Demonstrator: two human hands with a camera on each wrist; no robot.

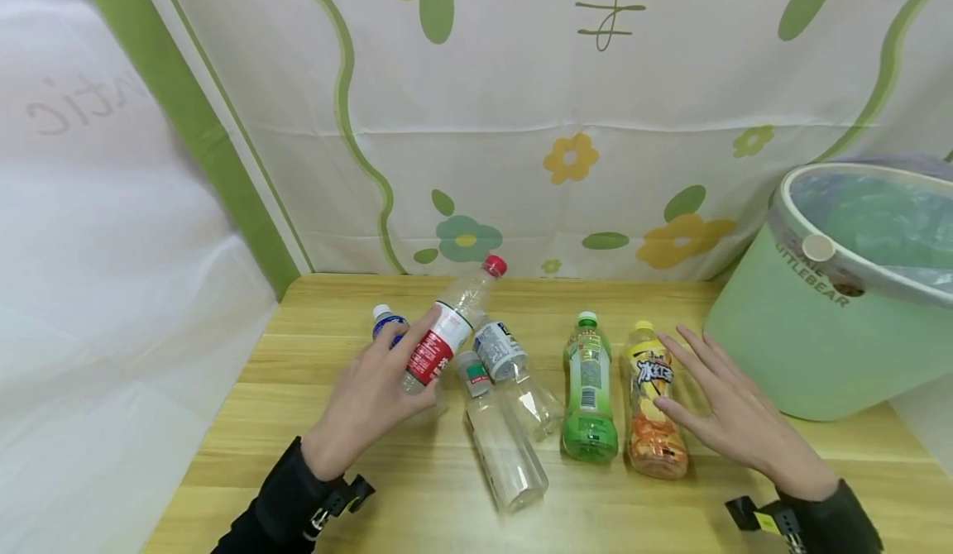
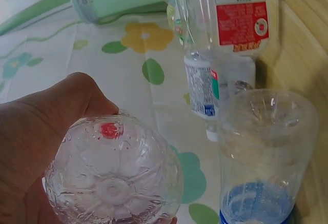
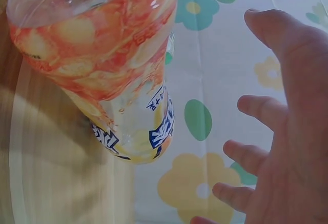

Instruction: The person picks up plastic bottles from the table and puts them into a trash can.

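Note:
My left hand (image 1: 368,393) grips a clear plastic bottle (image 1: 450,331) with a red cap and a red-and-white label, tilted above the table. Its ribbed base (image 2: 115,183) faces the left wrist camera. Partly behind that hand lies a bottle with a white cap and blue label (image 1: 383,314). My right hand (image 1: 733,405) is spread, holding nothing, beside a yellow-capped drink bottle (image 1: 655,413) with an orange fruit label. In the right wrist view the fruit-label bottle (image 3: 97,49) is apart from the fingers (image 3: 264,111).
A clear bottle (image 1: 514,463) and a bottle with a grey-white label (image 1: 500,349) lie touching or nearly so. Right of them lies a green bottle (image 1: 588,397). A lined, pale green bin (image 1: 811,347) stands at the table's (image 1: 313,331) right, before a floral cloth (image 1: 506,83).

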